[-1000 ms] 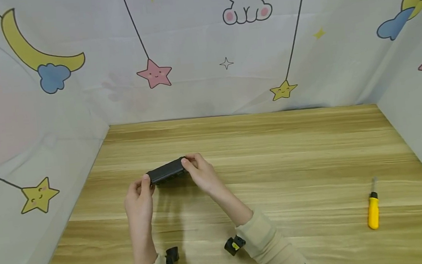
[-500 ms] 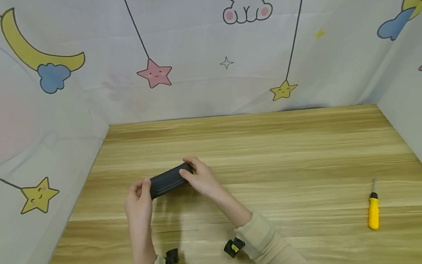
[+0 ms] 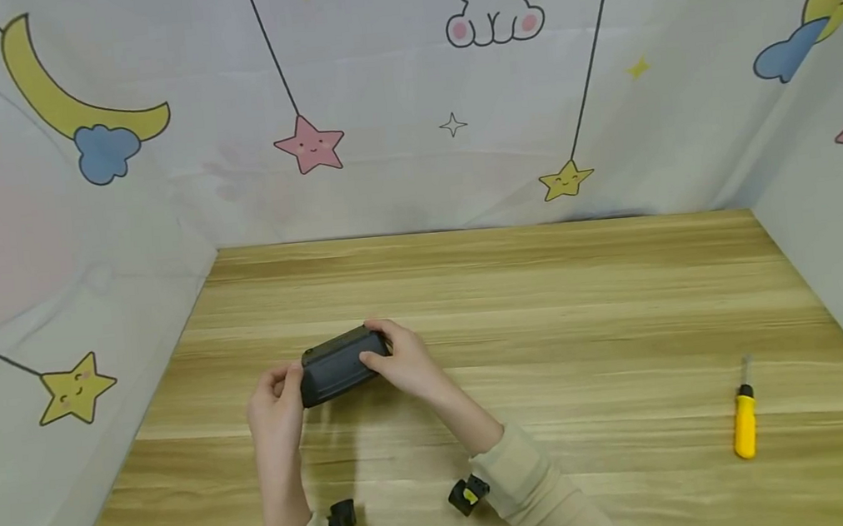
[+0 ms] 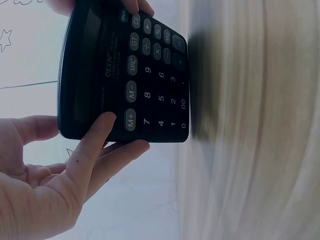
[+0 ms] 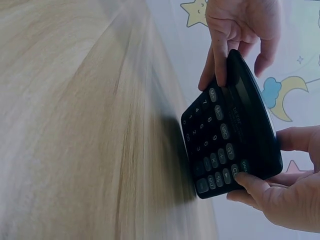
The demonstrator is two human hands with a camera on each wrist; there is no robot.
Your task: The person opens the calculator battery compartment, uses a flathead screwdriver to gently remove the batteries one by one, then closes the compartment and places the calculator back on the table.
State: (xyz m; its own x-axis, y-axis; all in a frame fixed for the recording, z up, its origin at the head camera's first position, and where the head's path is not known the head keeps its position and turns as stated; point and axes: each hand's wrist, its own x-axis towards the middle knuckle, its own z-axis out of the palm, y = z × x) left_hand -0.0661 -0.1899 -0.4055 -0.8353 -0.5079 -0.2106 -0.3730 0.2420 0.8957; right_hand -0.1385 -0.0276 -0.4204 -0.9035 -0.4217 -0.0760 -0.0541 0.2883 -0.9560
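1. Hands share the load: our left hand (image 3: 274, 401) pinches one end of the calculator (image 3: 335, 372), our right hand (image 3: 409, 360) pinches the other.
2. We hold it tilted above the left part of the table (image 3: 547, 327), blank face up, keys towards the wrist cameras; turning both ends together should avoid twisting it.
3. Fingertips lie beside the M+ key (image 4: 130, 120) and at the CE key (image 4: 135, 21), so we'd best press lightly.
4. The screwdriver (image 3: 745, 428) lies well apart, rightward; we needn't reach around it.

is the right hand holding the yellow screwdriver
No, the right hand holds the calculator, while the yellow screwdriver lies on the table.
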